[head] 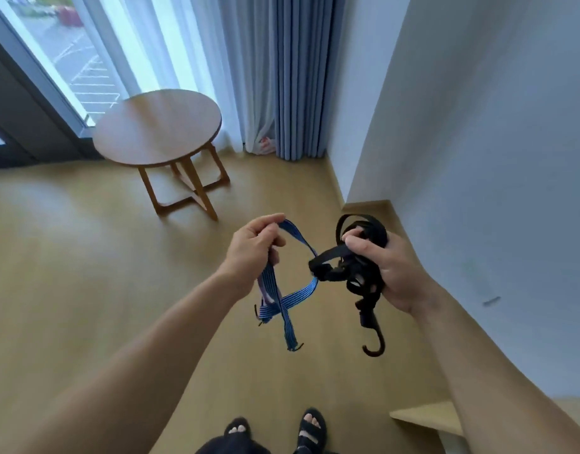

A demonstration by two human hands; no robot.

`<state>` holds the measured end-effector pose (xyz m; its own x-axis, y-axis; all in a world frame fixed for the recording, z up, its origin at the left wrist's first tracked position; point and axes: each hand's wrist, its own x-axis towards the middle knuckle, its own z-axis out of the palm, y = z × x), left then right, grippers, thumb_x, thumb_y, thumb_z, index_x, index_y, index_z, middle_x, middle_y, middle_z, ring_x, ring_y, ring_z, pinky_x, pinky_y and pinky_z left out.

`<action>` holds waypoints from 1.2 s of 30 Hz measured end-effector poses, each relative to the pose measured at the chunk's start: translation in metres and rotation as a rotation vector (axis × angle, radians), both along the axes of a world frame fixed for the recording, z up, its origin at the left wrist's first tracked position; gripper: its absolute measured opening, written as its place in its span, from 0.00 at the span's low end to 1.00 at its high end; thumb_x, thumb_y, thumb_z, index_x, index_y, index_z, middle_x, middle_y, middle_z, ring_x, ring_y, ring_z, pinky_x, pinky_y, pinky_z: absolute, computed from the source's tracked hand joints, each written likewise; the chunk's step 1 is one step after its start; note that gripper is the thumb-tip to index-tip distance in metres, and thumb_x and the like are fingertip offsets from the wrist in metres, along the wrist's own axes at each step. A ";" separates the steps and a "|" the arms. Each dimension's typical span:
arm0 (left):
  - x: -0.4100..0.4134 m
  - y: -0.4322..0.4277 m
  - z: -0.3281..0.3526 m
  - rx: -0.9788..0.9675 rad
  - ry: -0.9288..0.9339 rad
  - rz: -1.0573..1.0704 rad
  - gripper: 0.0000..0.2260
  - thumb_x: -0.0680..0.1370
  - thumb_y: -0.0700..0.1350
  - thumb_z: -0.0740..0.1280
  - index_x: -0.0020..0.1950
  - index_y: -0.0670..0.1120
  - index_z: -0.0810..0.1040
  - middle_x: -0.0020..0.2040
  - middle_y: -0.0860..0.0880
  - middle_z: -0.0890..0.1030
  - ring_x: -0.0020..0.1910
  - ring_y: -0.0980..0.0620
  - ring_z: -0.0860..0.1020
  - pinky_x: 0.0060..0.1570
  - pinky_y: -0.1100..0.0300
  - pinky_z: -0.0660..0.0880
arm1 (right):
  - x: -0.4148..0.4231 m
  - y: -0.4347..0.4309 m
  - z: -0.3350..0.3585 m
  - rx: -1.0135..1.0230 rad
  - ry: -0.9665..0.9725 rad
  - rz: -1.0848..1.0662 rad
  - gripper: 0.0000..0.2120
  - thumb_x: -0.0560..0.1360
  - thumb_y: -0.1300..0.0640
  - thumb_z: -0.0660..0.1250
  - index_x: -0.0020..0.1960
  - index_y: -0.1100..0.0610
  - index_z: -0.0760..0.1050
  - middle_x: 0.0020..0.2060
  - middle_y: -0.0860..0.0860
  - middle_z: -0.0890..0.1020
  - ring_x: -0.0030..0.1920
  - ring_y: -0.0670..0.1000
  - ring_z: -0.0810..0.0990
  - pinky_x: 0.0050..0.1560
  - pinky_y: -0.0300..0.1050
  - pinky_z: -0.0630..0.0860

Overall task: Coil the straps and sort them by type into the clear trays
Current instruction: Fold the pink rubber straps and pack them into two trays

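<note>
The fingers [272, 221] of the left hand [252, 247] are curled over, pinching the top of a loop of flat blue strap [275, 299] against the thumb. The right hand [390, 267] is clenched round a messy bundle of black straps [357, 270], thumb pressed across the front.

Both lots hang in the air between the hands, above the wooden floor [85, 257]. The blue strap runs across into the black bundle, and I cannot tell whether it is only threaded through or properly snagged there. Its two ends dangle crossed below the left hand, each with a small wire hook. A larger black hook [373, 345] hangs under the right hand.

It all looks light and limp, probably elastic, so it will flop and spring rather than hold a shape. I'd say the hooks are what catch: best to take each strap close behind a hook end and wind from there.

No clear trays are in sight. A round table [157, 129] stands by the curtain [298, 77].
</note>
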<state>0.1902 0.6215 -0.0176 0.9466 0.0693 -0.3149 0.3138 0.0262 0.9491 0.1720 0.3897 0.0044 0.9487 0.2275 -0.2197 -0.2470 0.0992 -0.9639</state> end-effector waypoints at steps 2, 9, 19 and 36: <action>0.006 -0.012 0.009 0.038 -0.011 -0.168 0.12 0.83 0.40 0.60 0.58 0.50 0.82 0.38 0.47 0.79 0.28 0.52 0.73 0.29 0.62 0.72 | -0.005 -0.007 0.017 0.086 -0.023 -0.062 0.08 0.73 0.54 0.70 0.47 0.58 0.78 0.37 0.56 0.76 0.34 0.53 0.76 0.31 0.41 0.75; 0.018 -0.019 0.022 0.369 -0.101 -0.479 0.12 0.82 0.40 0.60 0.56 0.50 0.82 0.40 0.48 0.81 0.26 0.57 0.72 0.29 0.65 0.70 | -0.022 -0.016 0.069 0.263 -0.137 -0.315 0.05 0.74 0.54 0.70 0.42 0.55 0.79 0.34 0.53 0.79 0.26 0.49 0.74 0.25 0.38 0.71; 0.004 -0.034 0.048 -0.070 -0.027 -0.890 0.19 0.76 0.33 0.58 0.59 0.47 0.81 0.37 0.46 0.78 0.27 0.50 0.71 0.29 0.59 0.71 | -0.055 0.028 0.077 0.213 -0.105 -0.429 0.07 0.75 0.54 0.70 0.46 0.58 0.76 0.34 0.53 0.78 0.31 0.50 0.78 0.29 0.41 0.75; -0.051 -0.102 0.064 0.157 -0.270 -1.246 0.08 0.74 0.40 0.66 0.39 0.50 0.83 0.27 0.52 0.73 0.25 0.53 0.67 0.28 0.62 0.66 | -0.209 -0.017 0.082 0.084 -0.030 -1.136 0.07 0.75 0.56 0.71 0.43 0.56 0.75 0.31 0.54 0.75 0.25 0.50 0.72 0.23 0.38 0.65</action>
<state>0.1390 0.5198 0.0469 0.4312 -0.8856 -0.1727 -0.1562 -0.2618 0.9524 -0.0374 0.3727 0.0860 0.6198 -0.7538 -0.2182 0.0498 0.3153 -0.9477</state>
